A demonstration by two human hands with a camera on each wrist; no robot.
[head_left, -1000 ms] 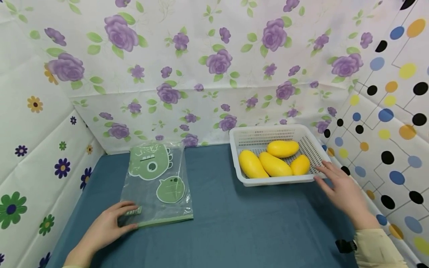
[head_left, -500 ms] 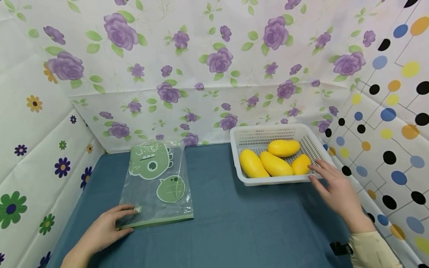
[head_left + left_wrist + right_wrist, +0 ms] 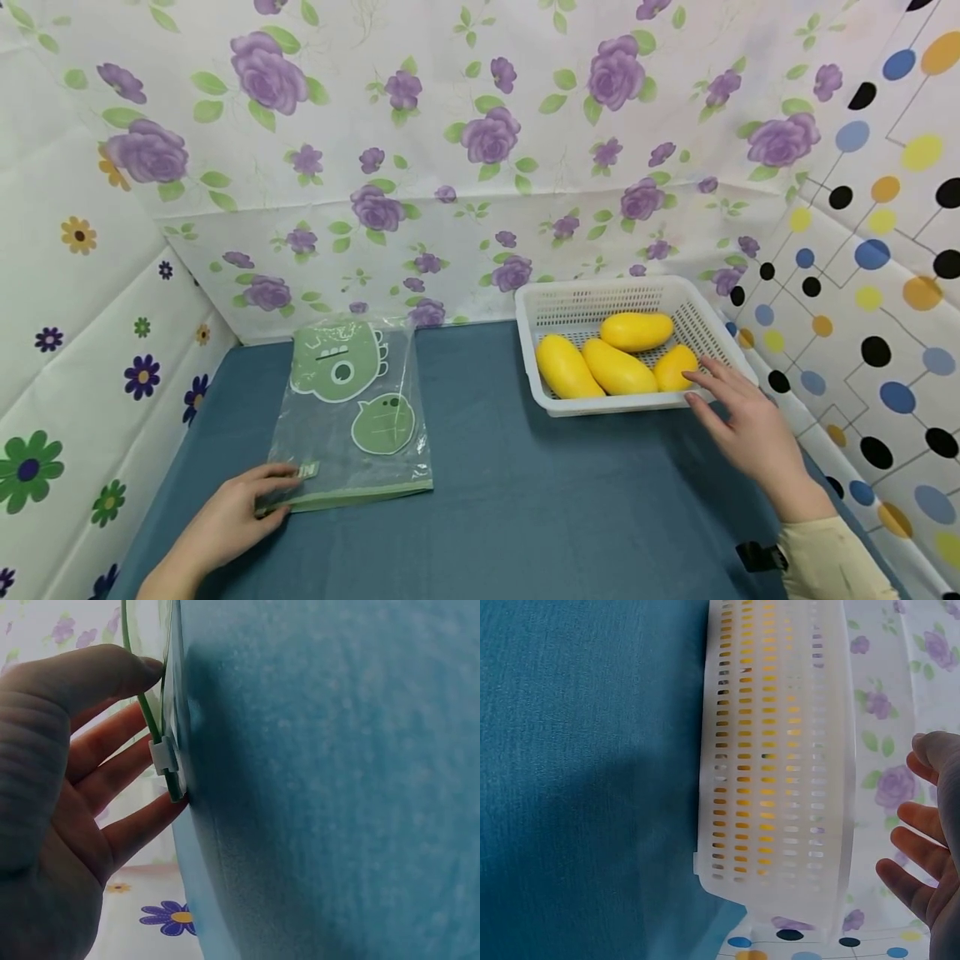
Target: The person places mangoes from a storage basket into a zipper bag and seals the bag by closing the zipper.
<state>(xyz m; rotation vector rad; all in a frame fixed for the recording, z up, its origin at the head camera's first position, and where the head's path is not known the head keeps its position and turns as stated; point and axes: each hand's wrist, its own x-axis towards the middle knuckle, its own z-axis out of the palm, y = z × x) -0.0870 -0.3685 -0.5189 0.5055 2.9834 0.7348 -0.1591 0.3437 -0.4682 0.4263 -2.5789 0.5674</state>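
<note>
A clear zip bag (image 3: pixel 337 450) printed with green cartoon shapes lies flat on the left, its green zip edge (image 3: pixel 360 498) toward me. At that edge's left corner is my left hand (image 3: pixel 225 521), fingers over the bag and thumb by the zip. A pale slider (image 3: pixel 163 755) sits on the zip in the left wrist view, beside the fingers. Yellow mangoes (image 3: pixel 618 367), several of them, lie in a white perforated basket (image 3: pixel 600 406) at the back right. My right hand (image 3: pixel 757 433) hovers over the basket's front right corner, fingers spread and holding nothing.
Blue cloth (image 3: pixel 495 508) covers the table. A flowered sheet (image 3: pixel 450 167) hangs behind, a daisy-print sheet (image 3: pixel 90 350) on the left and a dotted sheet (image 3: pixel 862 292) on the right. The basket stands close to the back and right sheets.
My left hand has slid slightly left along the zip edge, uncovering more of it. My right hand has shifted a little left over the basket's corner. Bag, basket and mangoes look unmoved.
</note>
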